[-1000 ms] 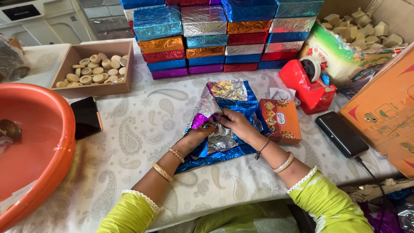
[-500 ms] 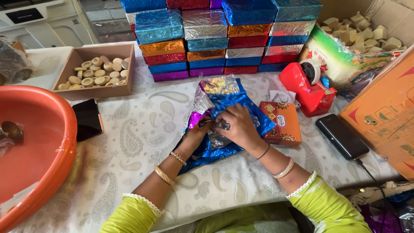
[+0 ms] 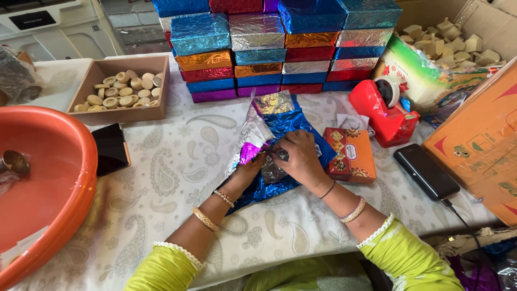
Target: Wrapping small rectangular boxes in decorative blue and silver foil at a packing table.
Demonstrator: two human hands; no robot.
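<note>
Head view: the wrapping looks to be in its middle stage. A tall stack of foil-wrapped boxes [image 3: 280, 46] in blue, silver, gold, red and purple already stands finished at the far side of the table, while one printed orange box [image 3: 350, 155] lies unwrapped just right of the hands. Under the hands a pile of loose foil sheets [image 3: 280, 121], blue on top with silver and purple showing at its left edge, is spread on the paisley tablecloth [image 3: 177, 178].

The left hand [image 3: 249, 168] lies on the near left part of the sheets, fingers curled and pinching the purple and silver edge. The right hand [image 3: 301, 157] rests palm down on the blue foil, its fingers bent toward the left hand and closed on a small crumpled bit of silver foil [image 3: 273, 170] between the two hands; whether a box lies beneath that foil I cannot tell. So the foil sits directly under and between the fingertips, touching both hands.

Around them: a red tape dispenser [image 3: 385, 108] far right of the hands, a black phone [image 3: 425, 171] right of the orange box, another dark phone [image 3: 110, 148] to the left beside an orange basin [image 3: 64, 178], and a tray of round wooden pieces [image 3: 121, 91] at far left.
</note>
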